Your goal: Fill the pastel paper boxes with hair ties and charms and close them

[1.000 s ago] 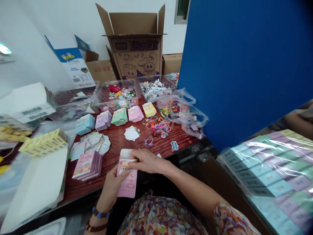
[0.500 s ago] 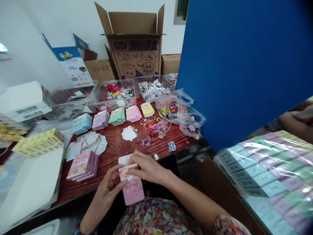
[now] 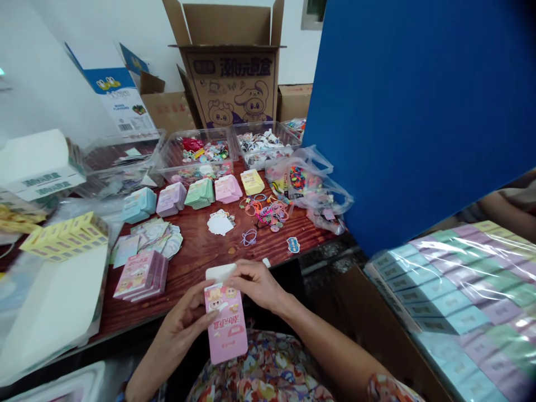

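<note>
Two clear plastic trays (image 3: pixel 165 159) hold small trinkets (image 3: pixel 207 152).

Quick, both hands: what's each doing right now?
Left hand: closed around the pink packet.
Right hand: pinching the white card at its top.

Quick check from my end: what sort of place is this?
Probably a small packing workroom for novelty goods: a printed cardboard carton, a clear plastic tub of trinkets, and shrink-wrapped pastel boxes near a wooden table covered in sorted small items.
</note>
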The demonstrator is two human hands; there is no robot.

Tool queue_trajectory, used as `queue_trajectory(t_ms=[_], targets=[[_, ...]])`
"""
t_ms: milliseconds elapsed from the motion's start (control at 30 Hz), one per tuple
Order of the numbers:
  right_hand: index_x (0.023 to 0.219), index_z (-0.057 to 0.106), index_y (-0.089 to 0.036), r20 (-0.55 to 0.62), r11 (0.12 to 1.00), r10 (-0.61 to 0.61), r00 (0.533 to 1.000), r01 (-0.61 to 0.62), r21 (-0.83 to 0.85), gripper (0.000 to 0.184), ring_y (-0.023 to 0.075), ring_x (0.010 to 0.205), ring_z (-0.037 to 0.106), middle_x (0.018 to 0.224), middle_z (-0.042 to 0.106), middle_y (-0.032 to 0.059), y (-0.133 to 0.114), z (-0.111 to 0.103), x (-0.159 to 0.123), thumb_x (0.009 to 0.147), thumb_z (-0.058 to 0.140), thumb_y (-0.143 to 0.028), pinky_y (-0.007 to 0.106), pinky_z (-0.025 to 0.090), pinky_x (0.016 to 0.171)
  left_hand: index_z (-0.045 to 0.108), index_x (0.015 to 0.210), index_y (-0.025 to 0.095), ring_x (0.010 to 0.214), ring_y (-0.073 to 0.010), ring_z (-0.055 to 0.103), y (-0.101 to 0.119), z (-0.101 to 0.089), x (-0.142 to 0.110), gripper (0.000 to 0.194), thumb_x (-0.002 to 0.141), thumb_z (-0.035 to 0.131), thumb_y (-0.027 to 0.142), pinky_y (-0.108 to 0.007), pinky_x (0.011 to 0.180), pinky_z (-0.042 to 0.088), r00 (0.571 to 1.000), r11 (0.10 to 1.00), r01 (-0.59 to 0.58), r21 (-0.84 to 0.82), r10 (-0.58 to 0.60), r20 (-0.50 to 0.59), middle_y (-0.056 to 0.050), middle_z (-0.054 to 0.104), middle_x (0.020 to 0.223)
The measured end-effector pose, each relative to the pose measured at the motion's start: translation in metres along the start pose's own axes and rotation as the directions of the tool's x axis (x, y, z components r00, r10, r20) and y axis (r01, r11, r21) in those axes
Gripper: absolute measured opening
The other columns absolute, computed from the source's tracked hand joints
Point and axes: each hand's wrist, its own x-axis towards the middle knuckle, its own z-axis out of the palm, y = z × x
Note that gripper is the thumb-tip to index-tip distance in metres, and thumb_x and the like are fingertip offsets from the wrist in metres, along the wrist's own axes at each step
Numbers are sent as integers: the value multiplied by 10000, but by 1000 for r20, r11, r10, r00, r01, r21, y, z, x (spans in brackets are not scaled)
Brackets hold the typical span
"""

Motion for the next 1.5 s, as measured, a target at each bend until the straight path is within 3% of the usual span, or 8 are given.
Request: queue_trajectory(t_ms=[133,300,400,567,733,867,1200,1500], targets=[[774,697,-153,62,999,18,998,-15,-38,200,96,655,517,726,582,-18,-1,-3,0,865,667,-329,213,385,620,520,1233,235,1090,-268,657,8,2,1,484,806,738,307,-348,888,561,998,999,26,31,-27,50,-83,690,1186],[1269,600,-204,69,986,18,997,-6,-166,374,107,701,556,897,668,2,-5,-8,-1,906,602,-292,217,414,658,460,1270,251,1080,-239,655,8,8,6,481,853,690,318,-329,893,544,998,999,-7,42,4,60,-73,676,1197],[1077,686,-180,69,989,6,998,4,-150,232,129,812,603,955,692,26,-11,-11,3,943,532,-291,230,433,722,450,1262,255,1043,-226,662,5,11,7,476,853,688,310,-320,877,536,998,998,-46,40,44,51,-62,684,1153],[731,633,-138,139,986,164,977,-158,-53,314,92,624,511,656,570,-26,-15,-16,16,888,600,-408,201,389,578,443,1212,254,935,-201,677,4,15,2,430,855,678,306,-311,824,532,996,995,-88,37,87,34,-47,692,1063],[942,695,-153,350,909,373,859,-413,46,319,101,654,594,790,670,0,-14,-25,25,780,708,-429,202,469,576,414,1196,238,857,-176,661,3,14,-3,451,844,686,316,-294,776,511,994,990,-110,83,109,25,-26,683,952],[1018,748,-163,408,887,418,812,-463,12,366,118,672,635,828,721,20,-16,-26,27,751,733,-413,233,519,612,367,1204,241,838,-169,660,2,12,-6,478,850,679,318,-287,751,506,994,994,-98,53,95,53,-22,672,952],[1040,782,-233,350,946,254,902,-156,-283,251,185,805,701,955,780,24,-26,-19,25,880,612,-325,266,504,710,357,1279,241,821,-164,649,-4,8,-4,538,853,676,322,-277,750,490,991,984,-131,119,130,21,-11,656,925],[1109,755,-278,445,929,119,888,59,-366,274,166,826,713,987,776,2,-24,-20,25,951,530,-263,225,467,680,379,1369,234,862,-184,648,-1,6,-4,583,867,651,356,-292,790,499,993,975,-121,188,118,29,-32,662,968]])
